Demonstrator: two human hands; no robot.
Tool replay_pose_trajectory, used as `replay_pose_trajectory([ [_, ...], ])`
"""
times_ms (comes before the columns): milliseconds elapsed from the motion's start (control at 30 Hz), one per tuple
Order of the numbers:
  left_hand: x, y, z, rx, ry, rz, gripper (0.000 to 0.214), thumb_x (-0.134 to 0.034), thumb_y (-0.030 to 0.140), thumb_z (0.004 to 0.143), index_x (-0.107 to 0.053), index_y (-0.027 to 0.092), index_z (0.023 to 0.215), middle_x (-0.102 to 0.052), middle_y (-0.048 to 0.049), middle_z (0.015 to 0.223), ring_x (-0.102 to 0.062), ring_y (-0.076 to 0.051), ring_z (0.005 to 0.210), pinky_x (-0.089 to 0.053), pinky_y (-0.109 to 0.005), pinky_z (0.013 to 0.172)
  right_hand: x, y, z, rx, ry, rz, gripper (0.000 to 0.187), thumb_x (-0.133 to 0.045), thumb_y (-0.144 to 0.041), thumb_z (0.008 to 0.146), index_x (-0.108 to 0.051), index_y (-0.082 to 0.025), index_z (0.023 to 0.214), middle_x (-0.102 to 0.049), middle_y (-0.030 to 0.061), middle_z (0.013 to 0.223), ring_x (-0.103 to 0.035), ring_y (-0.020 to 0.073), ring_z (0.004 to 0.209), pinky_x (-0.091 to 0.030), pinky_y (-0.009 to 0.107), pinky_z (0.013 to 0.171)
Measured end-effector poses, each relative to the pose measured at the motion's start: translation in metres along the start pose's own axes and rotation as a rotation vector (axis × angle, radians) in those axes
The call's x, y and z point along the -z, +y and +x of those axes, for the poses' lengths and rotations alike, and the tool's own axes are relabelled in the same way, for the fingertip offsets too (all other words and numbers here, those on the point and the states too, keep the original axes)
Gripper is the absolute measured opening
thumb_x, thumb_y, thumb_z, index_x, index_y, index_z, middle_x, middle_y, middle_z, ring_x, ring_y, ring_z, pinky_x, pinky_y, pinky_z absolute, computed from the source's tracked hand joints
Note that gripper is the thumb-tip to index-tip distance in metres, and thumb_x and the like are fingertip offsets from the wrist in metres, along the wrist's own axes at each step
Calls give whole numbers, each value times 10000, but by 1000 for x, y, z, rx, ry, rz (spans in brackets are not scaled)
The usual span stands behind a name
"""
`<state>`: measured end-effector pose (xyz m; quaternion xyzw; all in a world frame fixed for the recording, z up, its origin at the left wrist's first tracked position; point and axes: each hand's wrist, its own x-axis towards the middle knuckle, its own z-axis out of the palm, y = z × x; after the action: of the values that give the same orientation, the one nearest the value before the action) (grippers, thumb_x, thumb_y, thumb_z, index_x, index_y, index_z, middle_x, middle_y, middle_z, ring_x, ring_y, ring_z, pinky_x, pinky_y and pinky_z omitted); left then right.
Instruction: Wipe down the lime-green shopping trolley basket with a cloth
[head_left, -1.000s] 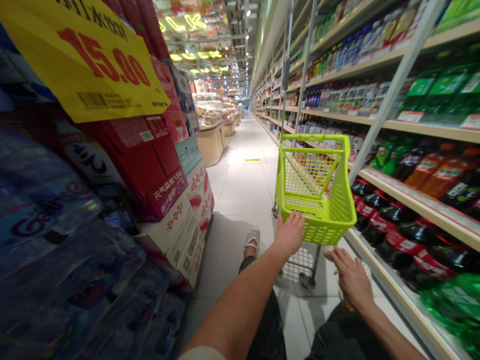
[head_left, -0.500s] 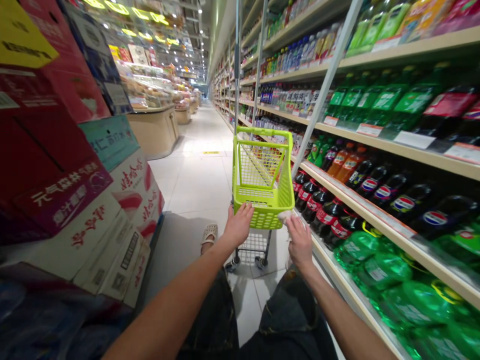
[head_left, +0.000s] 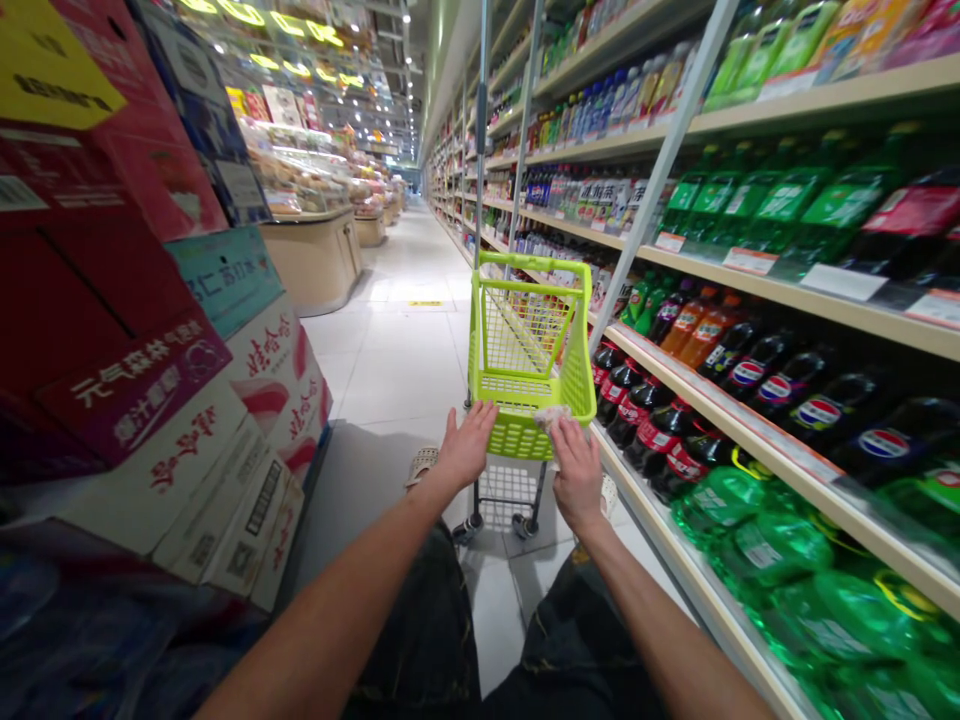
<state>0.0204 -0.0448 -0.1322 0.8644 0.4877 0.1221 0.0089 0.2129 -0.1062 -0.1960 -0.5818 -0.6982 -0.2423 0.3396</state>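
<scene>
A lime-green shopping cart (head_left: 517,437) with a lattice basket and dark wheels stands in front of me. My left hand (head_left: 466,445) rests at the near left corner of the basket, fingers stretched out and holding nothing. In my right hand (head_left: 576,475) is a crumpled pale cloth (head_left: 552,414), pressed on the near rim of the basket under the fingertips. The fingers partly cover the cloth. The basket itself shows no goods inside.
Drink shelves (head_left: 750,262) run close along the right, with cola bottles (head_left: 679,460) and green soda bottles (head_left: 757,535) low down. Stacked cartons (head_left: 202,450) stand on the left. A display counter (head_left: 315,262) is further ahead beside the tiled aisle (head_left: 405,350).
My right hand has moved left with the cloth along the basket's near rim, from the right corner toward the middle. My left hand stays at the left corner, nearly unmoved.
</scene>
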Motion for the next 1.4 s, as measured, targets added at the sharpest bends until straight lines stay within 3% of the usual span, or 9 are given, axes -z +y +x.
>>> replay_pose_trajectory([
  [167,4,-9,-2,0,-9,-23,658,-267,6,721,-186,180,1350,-297,-57,1407,-195,-153,1310,-154,-513,1048,-16,-22,-11,67,-210,22,592,-345,29,701,-443,-168,1250,-496,101,1256,-339,208,1238,-261,419,975],
  [233,4,-14,-3,29,0,-26,669,-271,3,714,-171,171,1354,-291,-64,1409,-192,-154,1312,-155,-510,1049,-15,-31,-10,91,-186,47,603,-338,33,698,-434,-173,1256,-487,95,1266,-327,198,1246,-246,417,986],
  [400,-1,-20,-7,101,16,-53,644,-274,18,728,-176,141,1353,-268,-80,1417,-189,-155,1312,-175,-474,1054,-18,-58,25,113,-48,71,550,-328,4,748,-421,-160,1265,-435,90,1313,-265,199,1279,-185,432,1020],
  [600,-5,-28,-13,135,22,-46,620,-257,16,739,-208,135,1346,-271,-73,1416,-197,-150,1310,-177,-447,1059,-37,-74,12,222,-235,51,481,-334,24,757,-537,-154,1155,-542,76,1210,-429,220,1169,-252,409,975],
  [767,-3,-27,-12,147,36,-28,632,-263,11,729,-203,131,1347,-260,-77,1420,-185,-159,1314,-183,-459,1054,-25,-68,20,127,-111,81,513,-335,-19,786,-421,-173,1268,-449,88,1302,-267,204,1278,-176,441,1016],
  [967,-2,-9,-8,39,29,-34,663,-284,1,700,-200,120,1346,-256,-79,1422,-171,-165,1318,-171,-466,1055,-18,-46,5,103,-233,52,566,-333,38,731,-463,-186,1234,-513,85,1243,-342,200,1237,-205,434,1000],
  [1133,-9,2,-5,-15,53,-8,622,-258,14,740,-214,148,1347,-248,-67,1425,-168,-171,1319,-169,-480,1050,-6,-28,3,-10,-85,21,589,-331,19,725,-400,-163,1281,-422,99,1321,-240,206,1290,-177,453,1014],
  [1300,-11,12,1,-86,44,52,589,-239,30,765,-245,164,1338,-269,-61,1417,-179,-188,1316,-143,-523,1045,-9,-16,-17,-1,-235,9,562,-336,43,700,-507,-178,1187,-524,94,1227,-391,220,1201,-269,428,961],
  [1400,-9,16,3,-96,47,91,577,-240,47,779,-246,188,1339,-293,-62,1408,-191,-187,1314,-144,-530,1043,-3,-11,-20,-12,-165,12,581,-322,39,703,-467,-173,1225,-488,100,1264,-345,208,1234,-254,432,976],
])
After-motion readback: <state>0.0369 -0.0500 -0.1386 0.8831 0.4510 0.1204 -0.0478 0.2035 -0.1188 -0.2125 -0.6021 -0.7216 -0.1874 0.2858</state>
